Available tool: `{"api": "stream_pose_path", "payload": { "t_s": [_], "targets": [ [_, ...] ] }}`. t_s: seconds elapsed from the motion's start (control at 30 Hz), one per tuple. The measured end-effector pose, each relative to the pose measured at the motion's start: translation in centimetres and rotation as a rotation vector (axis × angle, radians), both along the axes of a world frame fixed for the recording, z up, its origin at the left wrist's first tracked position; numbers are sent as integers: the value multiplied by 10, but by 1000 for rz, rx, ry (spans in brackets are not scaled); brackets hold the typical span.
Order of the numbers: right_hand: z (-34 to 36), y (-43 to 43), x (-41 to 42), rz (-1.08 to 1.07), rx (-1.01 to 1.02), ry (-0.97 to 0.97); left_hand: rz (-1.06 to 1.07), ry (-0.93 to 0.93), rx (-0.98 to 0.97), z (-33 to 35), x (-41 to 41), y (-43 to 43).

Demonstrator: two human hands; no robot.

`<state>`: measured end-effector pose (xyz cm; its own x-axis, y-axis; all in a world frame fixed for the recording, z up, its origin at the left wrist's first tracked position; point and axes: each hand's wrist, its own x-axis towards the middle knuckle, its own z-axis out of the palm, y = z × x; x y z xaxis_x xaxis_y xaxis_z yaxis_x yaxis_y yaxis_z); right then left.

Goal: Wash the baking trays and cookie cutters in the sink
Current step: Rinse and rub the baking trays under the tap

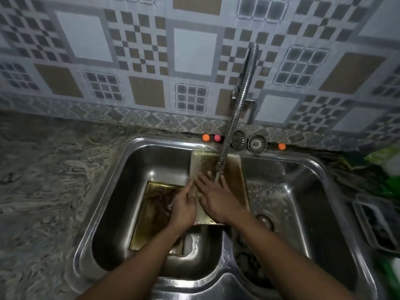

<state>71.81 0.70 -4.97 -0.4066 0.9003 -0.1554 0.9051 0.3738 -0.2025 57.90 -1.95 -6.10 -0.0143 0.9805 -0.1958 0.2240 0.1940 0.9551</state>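
Under the tap (238,109) the tray (203,161) stretches away from the person, right hand (218,198) flat on it, left hand (184,205) at its edge, gripping or not I cannot tell.

Dim overall; glare on sink (138,148) rim; wide-angle bending at edges; soft blur at right edge.

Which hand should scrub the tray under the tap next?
Probably the right hand: it lies flat on the tray beside the water stream, while the left hand grips the tray's edge.
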Motion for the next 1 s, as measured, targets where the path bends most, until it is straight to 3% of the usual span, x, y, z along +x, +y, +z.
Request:
{"api": "stream_pose_path", "payload": {
  "t_s": [0.2,0.3,0.37,0.47,0.5,0.63,0.77,0.87,1.0],
  "targets": [
    [-3,8,40,-506,41,8,-109,-35,-23,-6,4,-14],
    [6,37,28,-637,77,35,-138,-38,4,-2,12,-15],
    [8,43,11,-514,59,11,-117,-22,43,0,12,-13],
    [7,28,0,-117,104,56,-49,0,92,-1,-1,-9],
    [6,23,4,-96,145,75,-34,14,115,-2,-4,-7],
    [5,12,16,-435,177,69,-2,-7,153,4,2,-1],
    [9,-15,1,-181,186,87,1,-113,138,12,27,11],
    [3,-25,34,-173,223,151,6,-63,211,12,50,12],
    [-6,-31,86,-521,216,328,-2,72,369,15,65,16]
  ]
}}
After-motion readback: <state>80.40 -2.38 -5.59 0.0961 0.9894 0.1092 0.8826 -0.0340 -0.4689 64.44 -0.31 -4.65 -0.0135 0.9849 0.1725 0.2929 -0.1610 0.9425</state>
